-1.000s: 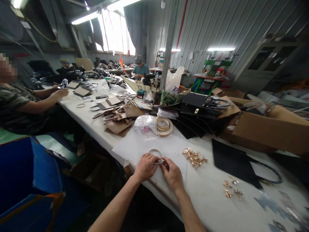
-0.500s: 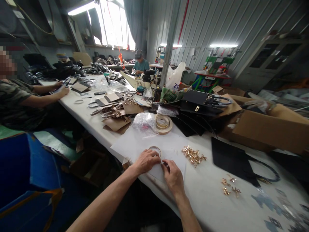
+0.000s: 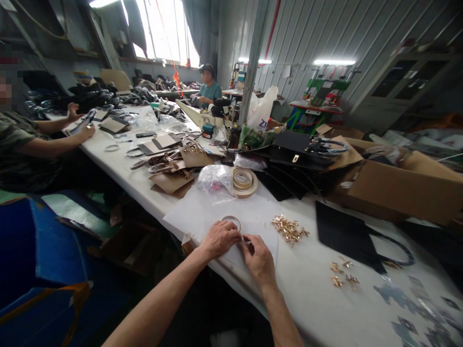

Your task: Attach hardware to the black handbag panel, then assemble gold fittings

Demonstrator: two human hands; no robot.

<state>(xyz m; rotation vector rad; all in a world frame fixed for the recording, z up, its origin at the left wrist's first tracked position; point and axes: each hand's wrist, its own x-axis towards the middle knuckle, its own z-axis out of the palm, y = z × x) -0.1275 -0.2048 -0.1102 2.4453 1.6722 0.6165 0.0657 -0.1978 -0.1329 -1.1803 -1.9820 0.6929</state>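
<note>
A thin roll of tape (image 3: 236,220) is at the white sheet's near part, its lower side hidden behind my left hand (image 3: 220,239). My left hand is closed against the roll, its fingers bent around the near side. Close beside it, my right hand (image 3: 259,259) is closed in a pinch, thumb and forefinger nearly meeting the left fingertips. Whatever is between those right fingertips is too small to make out. Both hands are over the white sheet (image 3: 253,212). To their right lies a pile of gold-coloured metal fittings (image 3: 289,230).
Larger tape rolls (image 3: 243,183) and a clear plastic bag (image 3: 215,183) stand behind the sheet. Black bag parts (image 3: 347,236) and a cardboard box (image 3: 405,193) lie right. A co-worker (image 3: 32,140) sits left, above a blue bin (image 3: 21,246). Brown bag pieces (image 3: 171,183) are stacked further back.
My hands stay nearly in place, fingertips close together. The view has shifted slightly. The co-worker at left has raised one hand from the thing they hold.
</note>
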